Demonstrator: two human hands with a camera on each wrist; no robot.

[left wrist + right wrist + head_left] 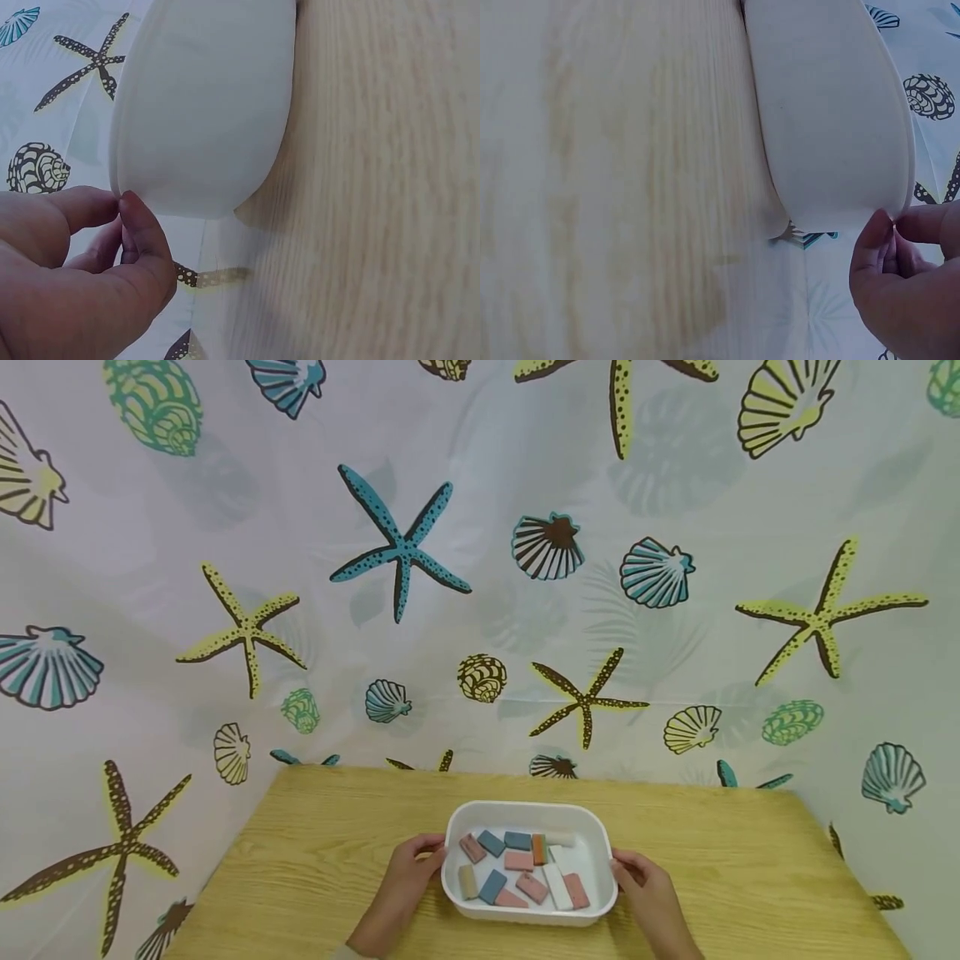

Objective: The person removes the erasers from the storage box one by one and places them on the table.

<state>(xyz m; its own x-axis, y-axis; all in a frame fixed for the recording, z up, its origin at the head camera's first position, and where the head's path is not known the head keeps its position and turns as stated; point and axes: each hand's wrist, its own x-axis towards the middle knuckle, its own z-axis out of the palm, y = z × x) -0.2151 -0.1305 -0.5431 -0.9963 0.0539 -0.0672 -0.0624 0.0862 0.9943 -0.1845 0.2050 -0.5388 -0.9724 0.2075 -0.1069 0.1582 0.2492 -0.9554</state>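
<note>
Tabletop [330, 835] below, left fingers [146, 240] and right fingers [872, 241] pinch a white tray [525, 915].

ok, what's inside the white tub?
In the tub: pink blocks, blue blocks, white blocks, a tan block, a cream block and an orange block. Bare floor shows between them; whatever lies under the blocks is covered.

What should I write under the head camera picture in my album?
Left hand and right hand hold a white tub of small colored blocks, with wooden table below and starfish cloth behind.
</note>
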